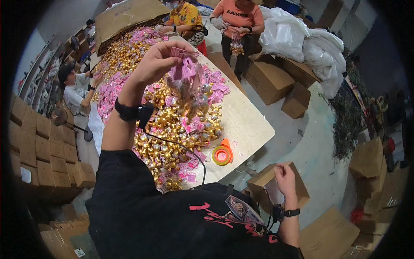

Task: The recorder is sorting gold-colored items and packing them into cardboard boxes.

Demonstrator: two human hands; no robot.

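My left hand (pixel 166 62) is raised over the table, its fingers closed on a bunch of pink cards (pixel 186 70) with clear wrapping and gold pieces hanging blurred below. Beneath it spreads a large heap of shiny gold and silver trinkets (pixel 166 142) mixed with pink cards. My right hand (pixel 285 178) is above an open carton (pixel 258 180) with a clear plastic liner in it. Its fingers are drawn together, and I cannot make out whether anything is between them.
An orange tape dispenser (pixel 223 152) lies near the table's corner (pixel 263 129). Open cartons (pixel 269 80) and white plastic bags (pixel 282 36) stand beyond on the right. Stacked cartons (pixel 43 146) line the left. Several people work around the table; one in orange (pixel 238 17) holds similar trinkets.
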